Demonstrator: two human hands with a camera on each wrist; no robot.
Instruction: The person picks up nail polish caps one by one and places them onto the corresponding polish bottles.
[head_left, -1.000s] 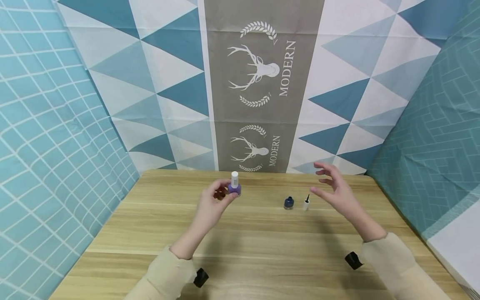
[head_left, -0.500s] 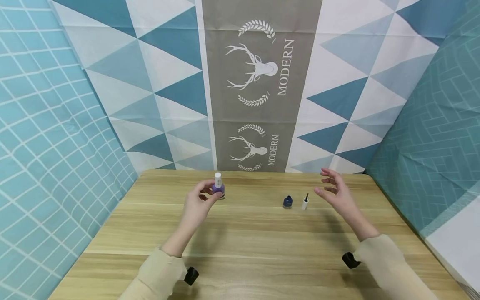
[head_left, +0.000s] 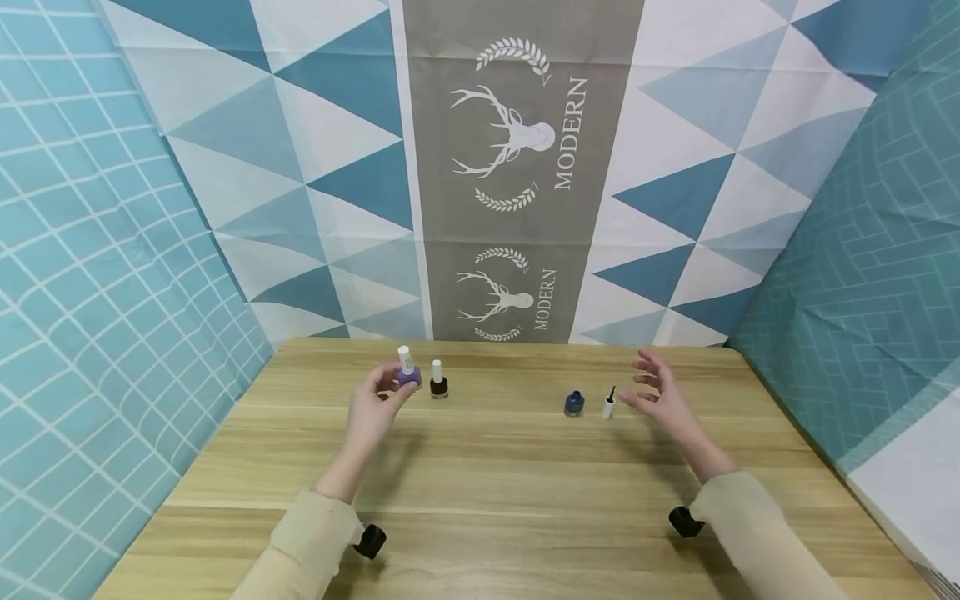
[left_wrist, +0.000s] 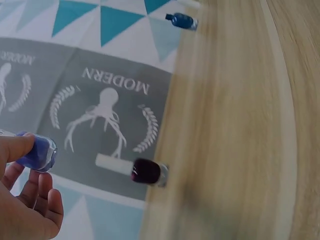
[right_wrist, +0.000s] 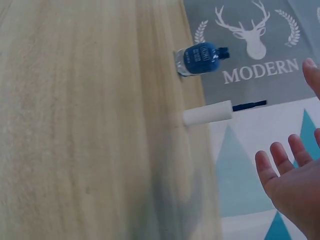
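My left hand point(head_left: 375, 402) pinches a purple nail polish bottle point(head_left: 408, 378) with a white cap between thumb and fingers, above the table's far left part. Just right of it stands a dark maroon nail polish bottle point(head_left: 438, 387), capped in white; in the left wrist view this maroon bottle point(left_wrist: 146, 171) lies beyond the fingertips. Farther right, a blue nail polish bottle point(head_left: 574, 405) stands uncapped. Beside it a white brush cap point(head_left: 607, 408) stands upright, its dark brush pointing up. My right hand point(head_left: 660, 396) hovers just right of that cap, fingers loosely bent and holding nothing.
The wooden table point(head_left: 510, 508) ends at a patterned cloth backdrop point(head_left: 495, 208). Blue tiled cloth point(head_left: 112, 250) bounds the left side and teal cloth point(head_left: 862, 292) the right. Dark wrist-worn devices sit at both cuffs.
My left hand has moved left with the purple bottle, and the maroon bottle behind it now shows. My right hand has come down a little closer to the brush cap.
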